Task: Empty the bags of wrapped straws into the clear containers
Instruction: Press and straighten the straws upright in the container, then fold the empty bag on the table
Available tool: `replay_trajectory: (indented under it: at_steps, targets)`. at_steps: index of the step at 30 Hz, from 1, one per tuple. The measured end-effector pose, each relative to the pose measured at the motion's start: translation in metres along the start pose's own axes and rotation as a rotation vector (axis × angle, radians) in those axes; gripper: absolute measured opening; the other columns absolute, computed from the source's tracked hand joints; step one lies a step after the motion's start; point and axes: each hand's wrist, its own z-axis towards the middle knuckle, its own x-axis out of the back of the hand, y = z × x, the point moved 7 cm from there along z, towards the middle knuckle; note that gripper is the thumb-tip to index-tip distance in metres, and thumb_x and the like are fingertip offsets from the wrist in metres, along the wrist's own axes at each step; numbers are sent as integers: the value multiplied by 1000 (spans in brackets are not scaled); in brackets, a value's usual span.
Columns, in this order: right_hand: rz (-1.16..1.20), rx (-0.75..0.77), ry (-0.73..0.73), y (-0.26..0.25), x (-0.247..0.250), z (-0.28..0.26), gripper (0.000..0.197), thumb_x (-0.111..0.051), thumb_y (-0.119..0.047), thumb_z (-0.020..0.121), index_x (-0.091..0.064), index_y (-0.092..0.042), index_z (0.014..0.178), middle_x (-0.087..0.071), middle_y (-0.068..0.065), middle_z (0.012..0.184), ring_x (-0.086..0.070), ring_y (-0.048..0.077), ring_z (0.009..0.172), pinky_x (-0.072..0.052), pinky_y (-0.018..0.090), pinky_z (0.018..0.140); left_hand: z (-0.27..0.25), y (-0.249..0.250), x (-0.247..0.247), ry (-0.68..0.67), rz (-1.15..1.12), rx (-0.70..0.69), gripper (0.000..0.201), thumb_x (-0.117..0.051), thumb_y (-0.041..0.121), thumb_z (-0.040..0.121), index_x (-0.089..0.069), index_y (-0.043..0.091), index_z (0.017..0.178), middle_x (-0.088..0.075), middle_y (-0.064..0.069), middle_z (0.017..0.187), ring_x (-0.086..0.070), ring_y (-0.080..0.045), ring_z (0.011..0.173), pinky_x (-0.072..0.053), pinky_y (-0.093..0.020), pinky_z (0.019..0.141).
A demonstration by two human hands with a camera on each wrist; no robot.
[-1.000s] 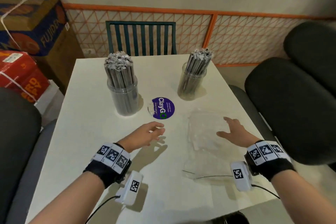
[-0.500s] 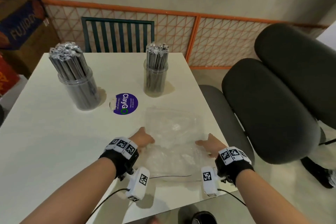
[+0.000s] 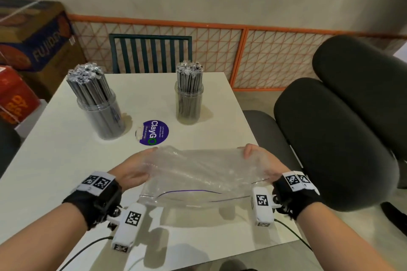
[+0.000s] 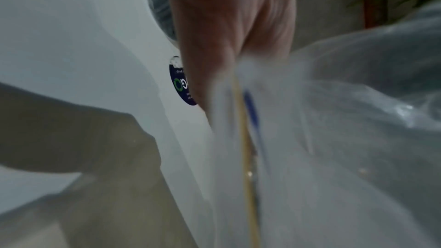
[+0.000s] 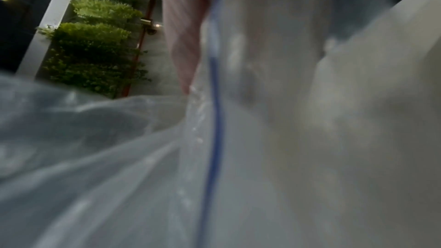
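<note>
An empty clear zip bag (image 3: pixel 198 174) with a thin purple seal line is held off the white table (image 3: pixel 55 171), stretched between both hands. My left hand (image 3: pixel 141 167) grips its left side and my right hand (image 3: pixel 259 163) grips its right side. The wrist views show the crumpled plastic (image 4: pixel 334 120) (image 5: pixel 119 157) pinched against my fingers (image 4: pixel 226 35) (image 5: pixel 183 35). Two clear containers stand at the back, a wide one (image 3: pixel 99 114) on the left and a narrow one (image 3: pixel 189 103) on the right, both packed with upright wrapped straws.
A round purple sticker (image 3: pixel 153 132) lies on the table between the containers and the bag. A green slatted chair (image 3: pixel 150 53) stands behind the table. Dark padded chairs (image 3: pixel 330 143) crowd the right side. Cardboard boxes (image 3: pixel 33 35) are stacked at the left.
Both hands came together onto the flat bag, took hold of its two sides and lifted it off the table. The containers have not moved.
</note>
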Motion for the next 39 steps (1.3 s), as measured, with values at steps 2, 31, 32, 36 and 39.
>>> replay_trajectory:
  at_steps: [2,31,32,36,39]
  targets:
    - [20,-3,-47,-2,-1,7,43,-88,-31,38,-56,-16,63,-61,14,106,-57,31,87,-48,30,65,0,2,9,7,-69,-29,41,-82,10,42,-70,10,80,-67,-6,71,-62,-17,58,-49,-28,56]
    - [-1006,73,459,-53,-89,15,57,-42,3,87,-33,-16,139,-45,18,124,-54,39,106,-44,40,82,21,-8,-46,661,1169,-238,33,-45,0,86,-45,4,118,-59,-18,114,-57,-36,103,-44,-37,78]
    - [-1092,182,452,-56,-107,13,56,-41,7,84,-37,-17,135,-42,17,118,-54,39,96,-43,39,73,24,-6,-53,629,1032,-227,36,-46,-1,85,-41,2,120,-57,-17,114,-57,-36,103,-46,-37,76]
    - [-1186,339,293,-44,-128,16,56,-49,7,75,-44,-14,126,-38,13,116,-42,32,100,-46,43,83,27,5,-78,194,255,-197,16,-46,2,87,-51,3,102,-61,-10,97,-61,-22,84,-54,-34,73]
    - [-1034,384,118,-48,-128,13,57,-47,1,78,-43,-15,132,-37,10,126,-37,29,112,-39,41,98,20,15,-73,169,141,-309,24,-54,19,91,-53,2,108,-67,-10,100,-65,-24,92,-54,-36,82]
